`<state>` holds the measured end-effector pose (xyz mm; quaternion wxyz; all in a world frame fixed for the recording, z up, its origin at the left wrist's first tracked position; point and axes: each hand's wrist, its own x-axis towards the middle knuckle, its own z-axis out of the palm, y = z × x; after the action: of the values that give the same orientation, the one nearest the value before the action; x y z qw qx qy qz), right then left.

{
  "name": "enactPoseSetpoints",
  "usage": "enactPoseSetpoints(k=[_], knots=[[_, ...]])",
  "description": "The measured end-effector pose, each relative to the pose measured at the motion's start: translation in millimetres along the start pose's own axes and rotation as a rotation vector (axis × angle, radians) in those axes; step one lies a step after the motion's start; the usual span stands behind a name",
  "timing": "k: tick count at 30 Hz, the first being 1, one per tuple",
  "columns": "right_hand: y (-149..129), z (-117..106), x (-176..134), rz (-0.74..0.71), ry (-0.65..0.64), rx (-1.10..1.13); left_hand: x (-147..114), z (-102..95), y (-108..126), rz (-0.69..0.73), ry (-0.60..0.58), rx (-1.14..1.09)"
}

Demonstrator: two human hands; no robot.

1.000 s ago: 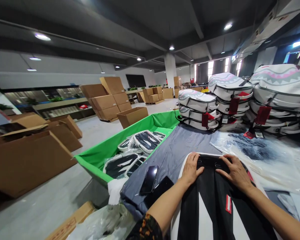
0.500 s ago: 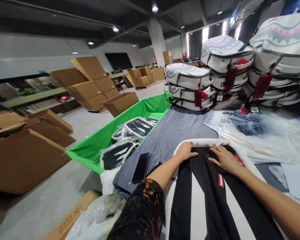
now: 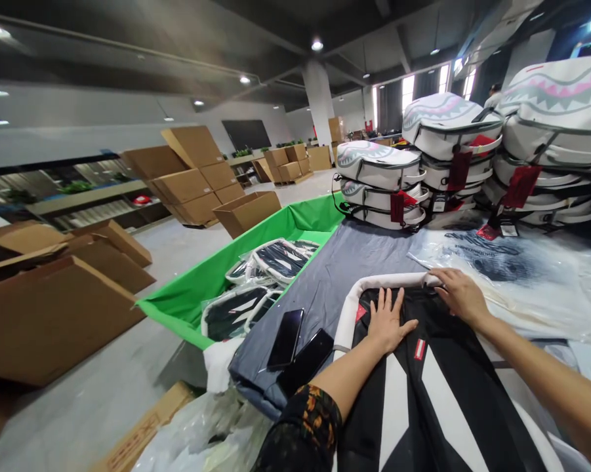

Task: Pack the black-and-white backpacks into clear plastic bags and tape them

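Observation:
A backpack point(image 3: 451, 367) lies in front of me, its black back panel with white stripes and a small red label facing up and a padded white rim around it. My left hand point(image 3: 387, 326) rests flat on the upper part of the black panel, fingers spread. At the top of the bag, my right hand point(image 3: 458, 296) has its fingers curled over the white rim. Two dark phones, one point(image 3: 286, 339) farther off and the other point(image 3: 307, 364) nearer, lie on the grey cover left of the bag.
Stacked white backpacks point(image 3: 380, 190) with red tags stand at the back of the table. Printed clear plastic bags point(image 3: 502, 262) lie before them. A green-lined bin point(image 3: 177, 308) at left holds plastic-wrapped bags. Cardboard boxes point(image 3: 54, 321) and crumpled plastic point(image 3: 201, 436) are also on the left.
My left hand has left the top edge and now lies spread on the black panel. My right hand has gone from the panel to the white rim. The view has shifted slightly.

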<state>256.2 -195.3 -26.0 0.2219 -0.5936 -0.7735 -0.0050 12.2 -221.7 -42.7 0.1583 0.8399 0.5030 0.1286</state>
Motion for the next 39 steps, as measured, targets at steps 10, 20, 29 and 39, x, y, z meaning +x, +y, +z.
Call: enactPoseSetpoints(k=[10, 20, 29, 39], knots=[[42.1, 32.9, 98.2, 0.002, -0.401, -0.164, 5.1, 10.1, -8.2, 0.159, 0.047, 0.04], [0.7, 21.2, 15.0, -0.14, -0.087, -0.36, 34.1, 29.3, -8.4, 0.08, 0.298, 0.073], [-1.2, 34.0, 26.8, -0.111, -0.11, -0.456, 35.8, 33.1, -8.9, 0.089, 0.342, 0.022], [2.5, 29.4, 24.4, -0.06, -0.189, -0.404, 34.6, 32.4, -6.7, 0.072, 0.33, 0.027]])
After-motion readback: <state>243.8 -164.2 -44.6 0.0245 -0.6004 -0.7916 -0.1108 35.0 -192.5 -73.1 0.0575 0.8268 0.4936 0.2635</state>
